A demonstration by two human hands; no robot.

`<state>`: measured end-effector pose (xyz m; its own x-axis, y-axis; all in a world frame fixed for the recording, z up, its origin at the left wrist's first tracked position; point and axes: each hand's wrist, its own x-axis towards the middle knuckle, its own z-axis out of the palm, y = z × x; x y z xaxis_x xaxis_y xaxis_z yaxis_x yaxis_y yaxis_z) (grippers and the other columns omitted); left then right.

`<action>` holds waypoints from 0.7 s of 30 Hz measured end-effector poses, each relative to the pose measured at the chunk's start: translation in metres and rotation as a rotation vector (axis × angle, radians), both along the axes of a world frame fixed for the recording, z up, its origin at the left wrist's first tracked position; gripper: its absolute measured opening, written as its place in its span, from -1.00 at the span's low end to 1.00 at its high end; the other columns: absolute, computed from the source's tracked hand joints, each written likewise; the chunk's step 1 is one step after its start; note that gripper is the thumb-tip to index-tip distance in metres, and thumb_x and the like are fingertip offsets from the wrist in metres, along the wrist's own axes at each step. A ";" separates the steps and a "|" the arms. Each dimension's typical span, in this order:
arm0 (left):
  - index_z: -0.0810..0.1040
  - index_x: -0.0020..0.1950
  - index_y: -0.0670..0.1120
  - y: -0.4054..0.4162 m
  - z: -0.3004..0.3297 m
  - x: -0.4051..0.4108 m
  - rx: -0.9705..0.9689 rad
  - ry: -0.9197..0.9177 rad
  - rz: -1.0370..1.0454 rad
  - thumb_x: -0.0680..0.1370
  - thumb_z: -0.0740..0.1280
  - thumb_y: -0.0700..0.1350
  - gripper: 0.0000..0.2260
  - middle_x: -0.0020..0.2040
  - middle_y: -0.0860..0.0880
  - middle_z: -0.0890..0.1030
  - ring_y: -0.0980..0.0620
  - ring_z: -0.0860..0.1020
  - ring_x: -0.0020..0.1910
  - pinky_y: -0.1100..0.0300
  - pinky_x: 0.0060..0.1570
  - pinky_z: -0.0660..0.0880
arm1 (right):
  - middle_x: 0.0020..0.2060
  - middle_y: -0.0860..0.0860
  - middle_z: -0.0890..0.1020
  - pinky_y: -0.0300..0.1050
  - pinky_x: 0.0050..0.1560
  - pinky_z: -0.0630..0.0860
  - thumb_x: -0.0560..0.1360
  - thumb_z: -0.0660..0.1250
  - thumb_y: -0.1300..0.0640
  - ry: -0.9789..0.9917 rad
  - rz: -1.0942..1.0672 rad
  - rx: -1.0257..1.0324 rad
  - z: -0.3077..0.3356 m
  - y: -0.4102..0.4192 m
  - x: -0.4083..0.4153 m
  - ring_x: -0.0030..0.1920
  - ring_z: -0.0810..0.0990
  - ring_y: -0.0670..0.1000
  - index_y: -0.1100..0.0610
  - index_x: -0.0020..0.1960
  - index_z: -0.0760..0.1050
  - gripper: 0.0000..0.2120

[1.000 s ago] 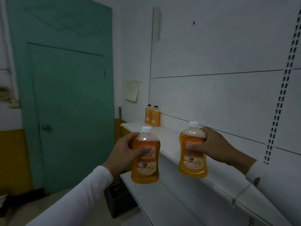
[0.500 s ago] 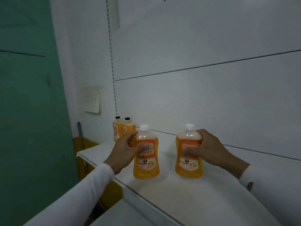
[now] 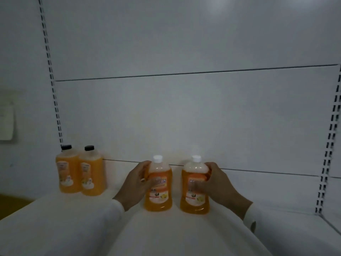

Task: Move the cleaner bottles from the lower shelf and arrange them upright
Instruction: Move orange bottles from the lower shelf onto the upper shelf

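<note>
Two orange cleaner bottles with white caps stand upright on the white shelf (image 3: pixel 55 228), side by side with a small gap. My left hand (image 3: pixel 133 183) grips the left white-capped bottle (image 3: pixel 159 189) from its left side. My right hand (image 3: pixel 218 183) grips the right white-capped bottle (image 3: pixel 193 193) from its right side, thumb across the label. Further left, against the back panel, two orange bottles with black caps (image 3: pixel 69 172) (image 3: pixel 92 174) stand upright and touch each other.
A white back panel (image 3: pixel 184 117) rises behind the shelf, with slotted uprights at the left (image 3: pixel 55 108) and right (image 3: pixel 330 145). A pale paper note (image 3: pixel 6 124) hangs on the wall at far left. The shelf stretches bare to the right of the bottles.
Both hands carried the white-capped bottles up from mid-air onto the shelf and further back towards the panel. The view swung right, so the green door has left the frame.
</note>
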<state>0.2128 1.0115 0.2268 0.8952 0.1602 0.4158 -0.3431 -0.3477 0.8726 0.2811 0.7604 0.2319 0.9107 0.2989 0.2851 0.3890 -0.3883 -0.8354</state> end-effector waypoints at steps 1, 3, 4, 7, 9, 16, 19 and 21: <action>0.48 0.22 0.02 0.005 -0.002 0.005 -0.011 0.000 -0.031 0.45 0.45 -0.15 -0.63 0.10 0.00 0.63 0.04 0.61 0.10 0.09 0.05 0.60 | 0.09 -0.07 0.55 -0.16 -0.02 0.60 0.28 0.60 0.02 -0.002 -0.007 -0.003 -0.001 0.008 0.001 0.05 0.59 -0.04 -0.01 0.27 0.30 -0.31; 0.48 0.24 0.05 0.014 -0.003 0.014 0.009 -0.002 -0.091 0.46 0.43 -0.09 -0.64 0.10 0.01 0.64 0.06 0.60 0.11 0.07 0.07 0.60 | 0.08 -0.10 0.55 -0.22 -0.08 0.58 0.28 0.59 0.00 -0.004 -0.018 -0.001 -0.004 0.019 0.002 0.02 0.59 -0.08 -0.03 0.27 0.30 -0.32; 0.48 0.25 0.06 0.018 -0.002 0.019 0.037 -0.005 -0.120 0.46 0.43 -0.05 -0.63 0.11 0.03 0.63 0.08 0.60 0.11 0.09 0.07 0.59 | 0.07 -0.11 0.55 -0.24 -0.09 0.57 0.28 0.59 0.00 -0.009 -0.026 0.004 -0.004 0.024 0.002 0.01 0.59 -0.09 -0.04 0.27 0.30 -0.32; 0.47 0.29 0.08 0.030 0.000 0.029 0.112 0.004 -0.173 0.45 0.43 0.04 -0.58 0.13 0.07 0.61 0.11 0.57 0.12 0.14 0.07 0.58 | 0.09 -0.10 0.56 -0.16 -0.03 0.59 0.24 0.60 -0.03 -0.040 -0.078 -0.007 -0.006 0.033 0.006 0.02 0.59 -0.09 -0.07 0.25 0.32 -0.31; 0.46 0.31 0.08 0.036 -0.002 0.033 0.136 0.004 -0.179 0.46 0.44 0.05 -0.56 0.15 0.07 0.60 0.11 0.56 0.13 0.14 0.07 0.58 | 0.10 -0.09 0.56 -0.07 0.05 0.59 0.23 0.61 -0.05 -0.052 -0.103 -0.039 -0.005 0.037 0.005 0.07 0.59 -0.03 -0.07 0.27 0.31 -0.28; 0.42 0.34 0.09 0.043 -0.007 0.049 0.182 -0.043 -0.166 0.50 0.41 -0.02 -0.57 0.18 0.08 0.58 0.14 0.56 0.14 0.23 0.04 0.57 | 0.10 -0.08 0.52 -0.10 0.04 0.59 0.24 0.60 -0.06 -0.067 -0.147 -0.063 -0.006 0.044 0.002 0.08 0.58 0.00 -0.09 0.28 0.19 -0.22; 0.40 0.28 0.19 0.037 -0.009 0.050 0.157 -0.065 -0.151 0.49 0.42 -0.05 -0.59 0.16 0.15 0.56 0.26 0.54 0.10 0.39 -0.04 0.52 | 0.12 -0.06 0.49 -0.08 0.05 0.60 0.26 0.59 -0.01 -0.055 -0.134 -0.087 -0.001 0.042 0.003 0.10 0.58 0.03 -0.07 0.30 0.14 -0.19; 0.39 0.25 0.22 0.036 -0.010 0.050 0.151 -0.073 -0.143 0.49 0.42 -0.06 -0.60 0.14 0.18 0.56 0.29 0.53 0.08 0.38 -0.04 0.51 | 0.11 -0.07 0.50 -0.07 0.06 0.61 0.29 0.58 0.01 -0.043 -0.114 -0.109 0.002 0.041 0.003 0.09 0.58 0.01 -0.04 0.30 0.16 -0.23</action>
